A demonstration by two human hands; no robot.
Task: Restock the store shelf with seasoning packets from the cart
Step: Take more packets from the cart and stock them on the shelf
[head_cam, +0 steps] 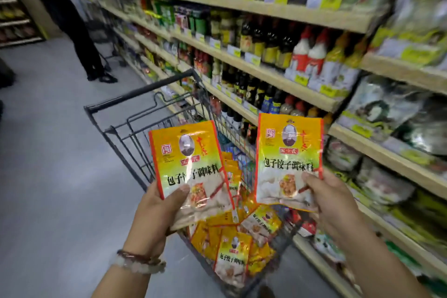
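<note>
Hands: our left hand [154, 210] and right hand [331, 203] each pinch one packet [191, 167], over the cart [135, 128].
Tip: we'd slot them upright on the shelf [396, 159] beside our right hand.

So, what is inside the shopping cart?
The cart holds a pile of orange-yellow seasoning packets, the same kind as the packet in the left hand and the one in the right hand. These two packets cover part of the pile; deeper contents are hidden.
</note>
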